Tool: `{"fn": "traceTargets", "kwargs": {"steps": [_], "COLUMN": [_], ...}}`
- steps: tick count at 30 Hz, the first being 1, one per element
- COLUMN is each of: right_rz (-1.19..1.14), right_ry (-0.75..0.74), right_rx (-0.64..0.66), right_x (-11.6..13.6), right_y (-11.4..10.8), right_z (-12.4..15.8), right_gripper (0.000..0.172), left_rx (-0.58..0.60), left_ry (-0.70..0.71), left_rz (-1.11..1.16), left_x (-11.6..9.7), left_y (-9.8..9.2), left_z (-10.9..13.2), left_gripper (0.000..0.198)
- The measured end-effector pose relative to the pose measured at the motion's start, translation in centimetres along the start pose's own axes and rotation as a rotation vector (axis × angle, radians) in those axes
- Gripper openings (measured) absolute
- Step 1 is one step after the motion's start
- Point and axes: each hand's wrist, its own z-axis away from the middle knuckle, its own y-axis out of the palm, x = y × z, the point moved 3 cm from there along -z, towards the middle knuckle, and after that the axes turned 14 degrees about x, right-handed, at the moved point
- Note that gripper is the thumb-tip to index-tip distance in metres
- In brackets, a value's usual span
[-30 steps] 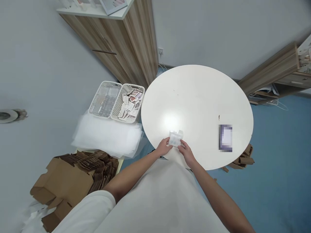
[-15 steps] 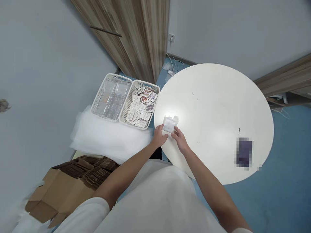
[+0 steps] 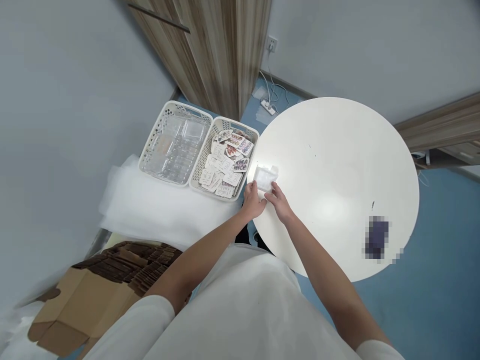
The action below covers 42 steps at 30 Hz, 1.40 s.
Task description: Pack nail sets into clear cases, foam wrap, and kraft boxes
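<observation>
A small, whitish packet (image 3: 265, 178), square and partly see-through, is at the left part of the round white table (image 3: 337, 150). A loose flap or edge sticks up at its far right corner. My left hand (image 3: 253, 202) grips the near left corner, fingers along its side and thumb pointing inward. At the near right corner, my right hand (image 3: 280, 203) holds the packet between thumb and fingers. What the packet is made of or contains is too small to tell.
Left of the table stand a basket of printed cards (image 3: 225, 197) and a basket of clear plastic boxes (image 3: 150, 172). White foam sheeting (image 3: 165, 210) lies before them. A carton of folded brown cardboard (image 3: 90, 300) is lower left. A blurred dark object (image 3: 377, 237) lies on the table.
The camera view has shifted slightly. Both hands stay at the packet's near corners; its raised flap looks lower and the packet more squared up.
</observation>
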Motion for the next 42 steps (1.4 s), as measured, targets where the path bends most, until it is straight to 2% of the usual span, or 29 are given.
{"fn": "traceTargets", "kwargs": {"steps": [7, 11, 15, 19, 25, 29, 33, 36, 38, 42], "right_rz": [0.031, 0.041, -0.018, -0.092, -0.121, -0.128, -0.110, -0.087, -0.055, 0.051], "right_ry": [-0.014, -0.076, -0.131, -0.116, -0.134, -0.168, -0.121, -0.051, -0.022, 0.010], "right_rx": [-0.013, -0.037, -0.020, 0.027, 0.053, 0.078, 0.116, 0.149, 0.181, 0.274], "right_x": [-0.2, -0.1, -0.9, -2.6, -4.9, -6.1, -7.7, -8.9, -9.2, -8.6], "right_y": [0.0, 0.3, 0.5, -0.1, -2.7, -4.6, -5.4, -5.2, -4.8, -3.2], "right_z": [0.2, 1.7, 5.2, 9.8, 15.9, 18.1, 19.2, 19.1, 18.5, 16.9], "right_gripper": [0.072, 0.072, 0.071, 0.068, 0.059, 0.053, 0.045, 0.042, 0.040, 0.039], "left_rx": [0.009, 0.000, 0.001, 0.009, -0.110, -0.068, 0.018, 0.064, 0.057, -0.093], "left_ry": [0.016, 0.052, 0.029, -0.014, 0.000, -0.051, -0.045, -0.039, -0.051, -0.136], "left_rz": [0.068, 0.044, -0.026, -0.110, -0.158, -0.112, -0.091, -0.091, -0.094, -0.061], "left_x": [0.5, 0.5, 0.6, 1.0, 2.0, 2.8, 2.7, 2.3, 2.2, 3.3], "left_y": [-0.2, 0.1, 0.9, 1.9, 3.4, 6.2, 9.8, 11.3, 11.3, 9.2], "left_z": [0.3, 1.4, 3.8, 6.8, 10.0, 11.0, 13.2, 15.6, 17.1, 19.8], "left_gripper": [0.078, 0.083, 0.087, 0.086, 0.073, 0.056, 0.046, 0.044, 0.046, 0.050]}}
